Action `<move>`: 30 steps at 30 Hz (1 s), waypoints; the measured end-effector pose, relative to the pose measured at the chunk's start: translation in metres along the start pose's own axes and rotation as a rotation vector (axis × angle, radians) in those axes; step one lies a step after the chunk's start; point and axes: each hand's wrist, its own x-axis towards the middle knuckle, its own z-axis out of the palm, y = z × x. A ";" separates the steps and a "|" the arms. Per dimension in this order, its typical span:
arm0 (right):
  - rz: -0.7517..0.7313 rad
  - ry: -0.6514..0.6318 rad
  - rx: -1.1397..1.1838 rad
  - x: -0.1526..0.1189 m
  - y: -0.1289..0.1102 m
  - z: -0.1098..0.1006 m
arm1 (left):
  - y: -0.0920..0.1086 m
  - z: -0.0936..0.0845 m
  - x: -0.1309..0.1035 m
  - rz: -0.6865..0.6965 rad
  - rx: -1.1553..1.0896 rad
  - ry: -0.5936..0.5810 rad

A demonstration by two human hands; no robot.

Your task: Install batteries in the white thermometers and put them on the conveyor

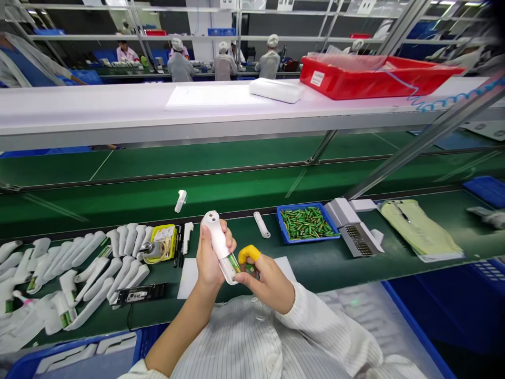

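Observation:
My left hand point(210, 258) is wrapped round a white handheld device point(216, 237), whose lower end is open and shows a green battery point(233, 262) inside. At that open end is my right hand point(268, 276), thumb against the device's edge and a yellow cover on the bent index finger. Something green shows between the right hand's fingers, partly hidden. A loose white cover point(262, 225) lies on the green bench to the right. Farther right, a blue tray point(281, 223) holds many green batteries. White paper point(187, 279) lies under the hands.
Many white device parts point(94, 279) cover the bench's left side, near a yellow tray point(173, 247), pens and a black fixture point(158, 291). Grey-white boxes point(343, 213) and yellowish papers point(418, 226) lie right. A red bin point(335, 87) stands on the shelf; people sit beyond.

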 end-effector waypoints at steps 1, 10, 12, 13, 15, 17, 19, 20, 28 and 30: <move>0.073 -0.060 0.113 0.002 0.002 0.000 | 0.000 0.001 -0.001 -0.012 0.002 -0.016; 0.160 0.059 0.620 0.008 0.006 -0.012 | 0.001 -0.013 0.011 -0.093 -0.100 0.127; 0.164 0.200 0.583 0.008 0.003 -0.017 | 0.003 -0.016 0.015 -0.076 -0.096 0.153; 0.144 0.250 0.546 0.009 0.001 -0.018 | 0.003 -0.017 0.015 -0.068 -0.086 0.150; 0.068 0.282 0.459 0.012 -0.003 -0.018 | 0.003 -0.016 0.015 -0.046 -0.064 0.135; 0.017 0.220 0.373 0.017 -0.006 -0.016 | 0.002 -0.014 0.011 -0.038 -0.051 0.119; 0.043 0.133 0.344 0.021 -0.005 -0.010 | 0.000 -0.010 0.007 -0.058 -0.038 0.112; 0.079 0.102 0.356 0.023 -0.004 -0.008 | 0.000 -0.008 0.004 -0.070 -0.031 0.109; -0.209 0.272 -0.017 0.016 0.006 0.009 | -0.001 -0.005 0.004 -0.057 -0.063 0.221; -0.299 0.325 -0.102 0.013 0.010 0.012 | -0.003 -0.004 0.006 -0.029 -0.069 0.242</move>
